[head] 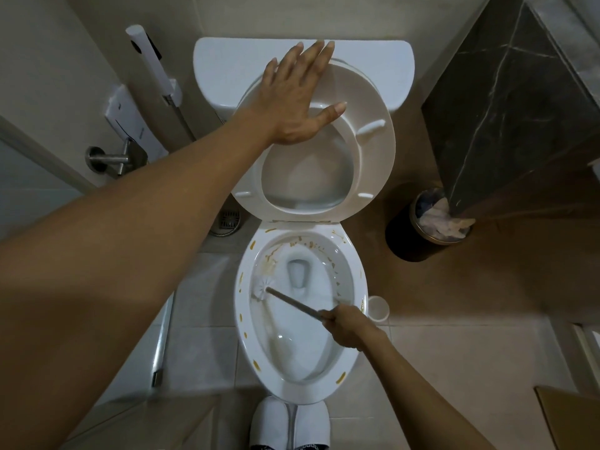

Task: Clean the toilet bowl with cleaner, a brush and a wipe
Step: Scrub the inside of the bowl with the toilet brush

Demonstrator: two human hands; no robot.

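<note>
Home bathroom, white toilet [302, 306] with raised seat [373, 147], tiled floor [454, 352], floor drain [230, 219], wall-mounted bidet sprayer [152, 63], waste bin [418, 228]

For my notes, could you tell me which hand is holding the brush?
The right hand grips the brush handle; the left hand lies flat on the raised seat.

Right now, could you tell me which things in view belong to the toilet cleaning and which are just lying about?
In use: toilet bowl, toilet brush in the right hand, raised seat steadied by the left hand.
Lying about: waste bin, white cup, floor drain, wall sprayer.
</note>
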